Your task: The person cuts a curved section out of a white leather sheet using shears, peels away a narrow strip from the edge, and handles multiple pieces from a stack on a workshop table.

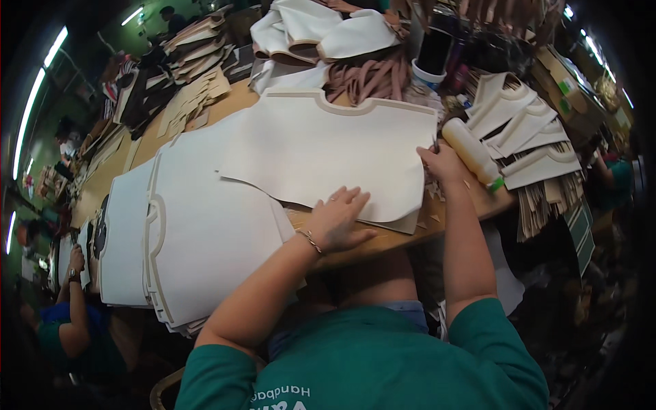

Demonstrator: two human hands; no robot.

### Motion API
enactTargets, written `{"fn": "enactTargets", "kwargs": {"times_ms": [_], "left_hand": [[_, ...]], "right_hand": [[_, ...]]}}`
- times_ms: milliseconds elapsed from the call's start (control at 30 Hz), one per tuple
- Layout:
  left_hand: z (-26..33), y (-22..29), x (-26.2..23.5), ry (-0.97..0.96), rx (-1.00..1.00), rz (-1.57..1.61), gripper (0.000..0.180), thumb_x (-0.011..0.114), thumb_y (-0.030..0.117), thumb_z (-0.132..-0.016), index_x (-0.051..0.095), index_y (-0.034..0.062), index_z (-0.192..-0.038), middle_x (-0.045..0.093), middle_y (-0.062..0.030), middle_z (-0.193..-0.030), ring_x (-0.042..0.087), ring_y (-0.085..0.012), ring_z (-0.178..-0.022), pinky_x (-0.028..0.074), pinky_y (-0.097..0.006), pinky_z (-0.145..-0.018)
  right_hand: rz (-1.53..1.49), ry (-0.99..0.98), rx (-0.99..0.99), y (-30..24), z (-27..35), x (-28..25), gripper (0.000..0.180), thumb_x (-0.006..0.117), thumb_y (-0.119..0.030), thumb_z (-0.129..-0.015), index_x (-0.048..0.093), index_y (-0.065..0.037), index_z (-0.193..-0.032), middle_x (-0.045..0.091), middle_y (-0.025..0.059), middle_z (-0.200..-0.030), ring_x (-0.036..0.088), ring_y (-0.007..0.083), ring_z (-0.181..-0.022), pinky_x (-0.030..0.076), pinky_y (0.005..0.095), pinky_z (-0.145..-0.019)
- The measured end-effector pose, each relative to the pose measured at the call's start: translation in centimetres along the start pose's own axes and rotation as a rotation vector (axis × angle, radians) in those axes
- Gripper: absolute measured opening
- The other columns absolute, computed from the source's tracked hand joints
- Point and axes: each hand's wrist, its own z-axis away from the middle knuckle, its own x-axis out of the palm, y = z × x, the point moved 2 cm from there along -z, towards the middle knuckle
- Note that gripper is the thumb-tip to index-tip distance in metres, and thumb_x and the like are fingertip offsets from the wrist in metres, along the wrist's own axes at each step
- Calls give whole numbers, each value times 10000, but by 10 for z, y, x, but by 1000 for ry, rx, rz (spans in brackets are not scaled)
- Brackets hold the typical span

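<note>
Main part: large white sheet panel with beige edging along its notched far side [328,147], flat on the wooden bench [383,246], reaching from beyond the left hand across to the right hand. Left hand [336,222] spread flat over the panel's near edge, gripping nothing. Right hand [444,162] at the panel's right edge, fingers curled round a small dark pointed tool [434,144]; tool type unclear, mostly hidden.

Grey-brown sheet [403,224] sticks out under the panel, between the hands on the near side. Left of the left hand: stack of large white panels with beige edging [212,232], partly under the main one. Just right of the right hand: translucent bottle of amber liquid, green cap [471,150], tilted. Further right: fanned pile of smaller white beige-edged pieces [529,126]. Beyond both hands: heap of brown strips [372,78], bundled white pieces [304,24] behind it.
</note>
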Motion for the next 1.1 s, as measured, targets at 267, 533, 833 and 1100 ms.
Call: {"fn": "enactTargets", "kwargs": {"times_ms": [267,533,833,1100], "left_hand": [[45,43,35,-55,-201,1127,506,449,486,-796,477,77,-1093,535,-88,-1023,508,-236,-932,369,-433,-797],[10,-19,10,516,-259,2319,431,410,357,-858,442,-11,-1079,521,-145,-1051,517,-277,-960,421,-404,-850],[176,-109,-90,704,-618,653,514,628,103,-677,421,-47,-1122,556,-158,-954,552,-248,-836,444,-323,-757],[146,52,5,19,52,-202,831,688,288,-616,252,99,-1298,260,-134,-1333,188,-333,-1254,239,-589,-908]], "right_hand": [[-915,-117,9,-39,25,-6,202,560,-23,-679,540,36,-871,587,112,-782,588,204,-671,475,296,-611],[-1278,-110,-174,-117,121,-35,154,550,-5,-710,520,10,-860,569,77,-776,562,142,-576,466,224,-468],[-276,-944,-138,18,280,-36,267,687,-157,-687,553,-24,-876,572,24,-750,539,91,-707,436,239,-641],[74,-650,-110,5,234,-47,370,671,-146,-663,463,-17,-940,539,77,-773,511,129,-671,431,271,-615]]}}
